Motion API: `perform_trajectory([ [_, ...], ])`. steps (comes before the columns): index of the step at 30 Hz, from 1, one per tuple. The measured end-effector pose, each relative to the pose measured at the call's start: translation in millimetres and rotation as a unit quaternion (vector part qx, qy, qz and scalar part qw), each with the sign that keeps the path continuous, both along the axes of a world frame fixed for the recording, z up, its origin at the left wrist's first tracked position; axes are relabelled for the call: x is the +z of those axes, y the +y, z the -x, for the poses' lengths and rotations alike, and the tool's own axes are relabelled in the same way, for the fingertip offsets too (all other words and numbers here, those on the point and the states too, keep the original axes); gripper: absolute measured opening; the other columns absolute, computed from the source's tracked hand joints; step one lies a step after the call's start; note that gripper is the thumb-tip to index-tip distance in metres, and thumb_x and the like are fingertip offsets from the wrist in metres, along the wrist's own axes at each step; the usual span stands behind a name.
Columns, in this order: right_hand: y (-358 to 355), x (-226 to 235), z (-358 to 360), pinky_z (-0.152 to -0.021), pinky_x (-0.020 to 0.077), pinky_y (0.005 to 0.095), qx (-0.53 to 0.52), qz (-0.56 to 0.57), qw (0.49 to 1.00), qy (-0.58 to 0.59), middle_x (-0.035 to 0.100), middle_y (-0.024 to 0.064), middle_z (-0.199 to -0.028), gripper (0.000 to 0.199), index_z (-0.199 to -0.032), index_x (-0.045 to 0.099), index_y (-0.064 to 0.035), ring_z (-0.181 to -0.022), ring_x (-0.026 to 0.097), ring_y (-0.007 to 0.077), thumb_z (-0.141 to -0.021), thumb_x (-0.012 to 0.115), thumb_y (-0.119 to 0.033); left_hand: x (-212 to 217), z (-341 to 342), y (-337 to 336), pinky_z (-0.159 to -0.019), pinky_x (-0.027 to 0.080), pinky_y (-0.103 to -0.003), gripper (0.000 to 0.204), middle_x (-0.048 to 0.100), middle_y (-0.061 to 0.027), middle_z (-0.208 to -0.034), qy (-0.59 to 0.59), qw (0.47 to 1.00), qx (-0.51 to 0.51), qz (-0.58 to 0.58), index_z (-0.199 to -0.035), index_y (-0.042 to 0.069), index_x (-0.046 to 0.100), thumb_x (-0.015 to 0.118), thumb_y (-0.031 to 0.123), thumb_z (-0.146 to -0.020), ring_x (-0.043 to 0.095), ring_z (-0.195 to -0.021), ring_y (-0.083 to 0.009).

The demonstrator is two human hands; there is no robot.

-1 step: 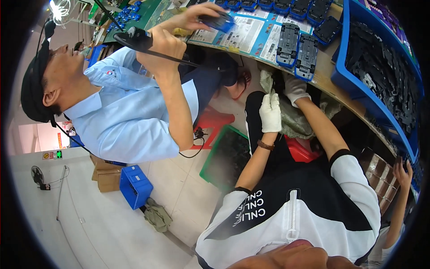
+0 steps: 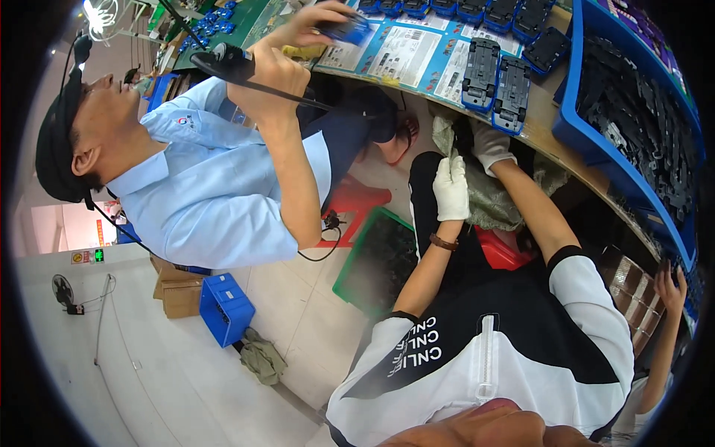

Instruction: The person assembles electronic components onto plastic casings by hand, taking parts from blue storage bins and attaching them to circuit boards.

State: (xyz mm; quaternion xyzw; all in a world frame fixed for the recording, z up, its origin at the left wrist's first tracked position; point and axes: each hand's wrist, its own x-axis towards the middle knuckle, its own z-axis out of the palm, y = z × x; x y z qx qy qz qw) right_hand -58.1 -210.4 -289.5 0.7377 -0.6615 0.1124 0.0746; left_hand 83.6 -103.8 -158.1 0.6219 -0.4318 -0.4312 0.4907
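Both white-gloved hands, left hand (image 2: 451,188) and right hand (image 2: 489,145), pinch one small dark part (image 2: 461,139) between them under the tabletop (image 2: 547,130) edge; finished black housings (image 2: 497,73) lie just above the grip, loose parts fill the blue bin (image 2: 596,141) right of it.

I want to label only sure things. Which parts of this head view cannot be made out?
- Left white-gloved hand and right white-gloved hand: what they grip is too small and dark.
- Black parts in the blue plastic bin: cut by the rim.
- Green crate: contents dark, blurred.
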Motion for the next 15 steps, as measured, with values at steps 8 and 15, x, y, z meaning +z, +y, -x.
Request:
perform_trajectory([
  [8,43,39,-8,-0.036,0.0434,0.0380,0.107,0.069,0.984,-0.129,0.066,0.0134,-0.088,0.048,-0.138,0.045,-0.0119,-0.051,0.062,0.0228,-0.093,0.047,-0.027,25,-43,-7,-0.068,0.042,-0.025,0.020,0.057,0.0001,-0.083,0.006,0.989,0.109,0.097,-0.099,-0.002,0.060,0.054,0.018,-0.097,0.047,-0.074,-0.0084],
  [15,37,72,-14,-0.030,0.0365,0.0353,0.031,0.247,0.968,-0.014,0.054,0.0041,-0.050,0.038,-0.072,0.061,-0.0114,-0.036,0.051,0.0188,-0.092,0.051,-0.042,53,-14,9,-0.072,0.045,-0.027,0.021,0.060,-0.0036,-0.085,0.000,0.998,0.003,0.061,-0.101,-0.003,0.060,0.058,0.017,-0.095,0.051,-0.077,-0.0105],
])
